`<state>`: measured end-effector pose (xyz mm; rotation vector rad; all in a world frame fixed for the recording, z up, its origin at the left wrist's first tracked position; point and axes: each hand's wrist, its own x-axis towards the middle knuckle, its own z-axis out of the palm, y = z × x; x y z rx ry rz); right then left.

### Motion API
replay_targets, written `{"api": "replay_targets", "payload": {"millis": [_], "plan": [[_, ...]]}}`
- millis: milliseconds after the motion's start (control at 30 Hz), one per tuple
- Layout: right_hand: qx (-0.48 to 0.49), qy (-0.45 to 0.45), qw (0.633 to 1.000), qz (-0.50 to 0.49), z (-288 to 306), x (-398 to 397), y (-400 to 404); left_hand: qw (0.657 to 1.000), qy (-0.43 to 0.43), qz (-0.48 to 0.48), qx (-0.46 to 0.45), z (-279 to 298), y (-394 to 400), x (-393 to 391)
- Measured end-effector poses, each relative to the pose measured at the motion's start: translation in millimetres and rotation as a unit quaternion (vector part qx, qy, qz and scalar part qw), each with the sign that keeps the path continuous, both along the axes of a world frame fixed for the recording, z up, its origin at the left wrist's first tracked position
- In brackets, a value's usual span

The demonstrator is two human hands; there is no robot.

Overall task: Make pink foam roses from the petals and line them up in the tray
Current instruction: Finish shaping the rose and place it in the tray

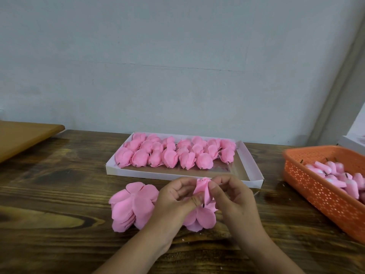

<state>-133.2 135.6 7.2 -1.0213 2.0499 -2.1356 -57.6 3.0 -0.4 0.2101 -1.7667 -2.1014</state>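
Observation:
Between both hands, just in front of the tray, is a small pink foam rose bud (201, 187) with a dark stem tip at its base. My left hand (178, 196) grips its lower part with curled fingers and thumb. My right hand (230, 191) pinches its right side near the top. Beneath the hands lies a stack of flat pink petal pieces (130, 206). The white tray (249, 169) behind holds several rows of finished pink roses (169, 153), filling its far part.
An orange perforated basket (316, 186) at the right holds several pink buds with dark stems. A brown board (21, 135) lies at the far left. A white box corner (351, 144) shows at the right edge. The dark wooden table (59, 194) backs onto a grey wall.

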Motion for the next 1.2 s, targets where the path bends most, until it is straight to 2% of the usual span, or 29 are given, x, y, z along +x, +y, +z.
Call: {"api": "replay_targets", "payload": {"millis": [200,300,467,633,767,833,1000,1200], "plan": [[0.007,-0.004,0.999,-0.032,-4,4,-1,0.999,0.032,0.001,-0.039,4,4,4],[0.005,-0.007,0.998,-0.056,-5,5,-3,0.998,0.022,-0.018,-0.061,2,6,4],[0.018,-0.010,0.998,-0.062,-5,4,-4,0.995,0.033,0.039,-0.083,-5,5,-1],[0.001,-0.129,0.988,-0.089,-3,-3,1,0.993,0.060,0.081,-0.063,-1,2,-1],[0.066,-0.253,0.965,-0.036,2,-10,3,0.990,0.077,0.104,-0.060,0,1,-2],[0.076,-0.273,0.959,-0.018,4,-8,3,0.989,0.078,0.111,-0.063,0,1,-2],[0.053,-0.269,0.960,-0.052,3,-3,0,0.990,0.091,0.099,-0.046,2,1,-1],[0.096,-0.362,0.927,0.012,0,-7,3,0.991,0.097,0.089,-0.012,4,2,-1]]}}
